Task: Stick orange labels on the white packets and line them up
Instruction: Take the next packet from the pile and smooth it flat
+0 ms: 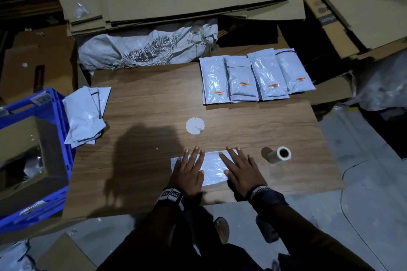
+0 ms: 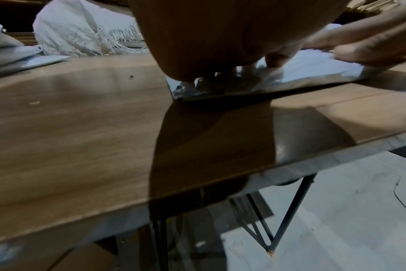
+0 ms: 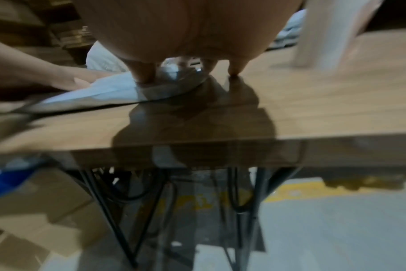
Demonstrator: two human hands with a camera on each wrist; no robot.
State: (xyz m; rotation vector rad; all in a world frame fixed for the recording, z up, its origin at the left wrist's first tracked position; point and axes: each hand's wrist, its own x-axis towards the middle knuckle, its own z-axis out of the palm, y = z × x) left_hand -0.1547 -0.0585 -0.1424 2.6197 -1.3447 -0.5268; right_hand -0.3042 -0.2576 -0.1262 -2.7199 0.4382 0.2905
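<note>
Packet point(image 1: 212, 167) lies flat at the near worktop point(image 1: 143, 103) edge under our left hand point(image 1: 188, 174) and right hand point(image 1: 242, 174), fingers straight, gripping nothing; it looks light, limp, slippery, best pinched at an edge.

One white packet point(image 1: 212, 168) lies flat near the table's front edge, long side across, glossy and wrinkled, no orange label visible on it. Four white packets point(image 1: 255, 78) lie in a row at the far right of the table, side by side with edges overlapping, each bearing a small orange label point(image 1: 274, 86) near its near end. A loose pile of unlabelled white packets point(image 1: 87, 114) sits at the left edge.
</note>
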